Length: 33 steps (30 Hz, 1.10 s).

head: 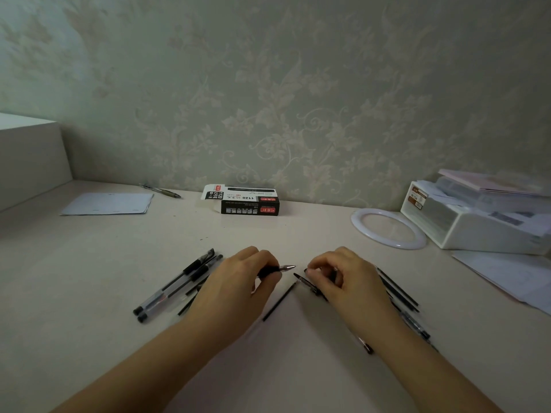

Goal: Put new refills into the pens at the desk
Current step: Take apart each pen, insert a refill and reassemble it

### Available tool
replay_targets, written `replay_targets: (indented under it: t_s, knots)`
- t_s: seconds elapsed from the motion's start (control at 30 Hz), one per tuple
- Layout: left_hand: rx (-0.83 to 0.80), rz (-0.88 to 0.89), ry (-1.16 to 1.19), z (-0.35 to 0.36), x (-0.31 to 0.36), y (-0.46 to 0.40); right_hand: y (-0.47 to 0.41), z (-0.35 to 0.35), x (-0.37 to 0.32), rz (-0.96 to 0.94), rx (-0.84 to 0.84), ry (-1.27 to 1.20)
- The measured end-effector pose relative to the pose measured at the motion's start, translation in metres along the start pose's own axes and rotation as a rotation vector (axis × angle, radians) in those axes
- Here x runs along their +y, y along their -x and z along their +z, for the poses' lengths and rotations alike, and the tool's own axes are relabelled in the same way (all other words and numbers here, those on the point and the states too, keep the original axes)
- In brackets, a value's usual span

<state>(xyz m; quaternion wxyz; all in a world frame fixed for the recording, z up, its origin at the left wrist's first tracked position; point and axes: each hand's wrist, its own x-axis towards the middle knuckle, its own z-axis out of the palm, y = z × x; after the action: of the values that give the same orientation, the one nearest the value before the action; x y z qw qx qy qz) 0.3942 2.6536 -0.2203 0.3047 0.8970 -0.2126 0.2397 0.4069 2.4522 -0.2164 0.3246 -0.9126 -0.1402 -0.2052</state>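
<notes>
- Left hand (244,278) grips a pen (278,269) by its black grip section, metal tip pointing right.
- Right hand (346,275) pinches a small dark pen part (307,271); what part, I cannot tell.
- A loose refill (278,302) lies on the desk (89,278) between the hands.
- Capped pens (176,286) lie left; more refills (399,289) right.
- A pen box (247,201) sits near the wall.

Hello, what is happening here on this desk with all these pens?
A person is working on pens at the desk. The left hand holds a pen by its black section, metal tip pointing right. The right hand pinches a small dark part, hard to identify. A loose refill lies between the hands; capped pens lie to the left.
</notes>
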Motion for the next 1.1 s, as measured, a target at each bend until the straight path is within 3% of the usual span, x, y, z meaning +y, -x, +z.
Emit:
replay_targets:
  t_s: [0.2, 0.4, 0.53, 0.73, 1.1]
  knots:
    - [-0.036, -0.017, -0.035, 0.002, -0.002, 0.001, 0.003, 0.012, 0.004, -0.069, -0.090, 0.257]
    - [-0.079, -0.024, -0.058, 0.001, -0.005, 0.001, 0.000, 0.015, 0.004, -0.067, -0.080, 0.299]
    - [-0.088, -0.029, -0.065, 0.000, -0.006, 0.001, -0.001, 0.007, -0.002, -0.100, -0.018, 0.211]
    - [-0.086, -0.014, -0.061, 0.000, -0.006, 0.001, 0.001, 0.003, -0.011, -0.227, -0.149, 0.153]
    - [-0.083, 0.053, -0.029, -0.005, -0.001, -0.001, 0.002, 0.007, -0.014, -0.260, -0.155, -0.089]
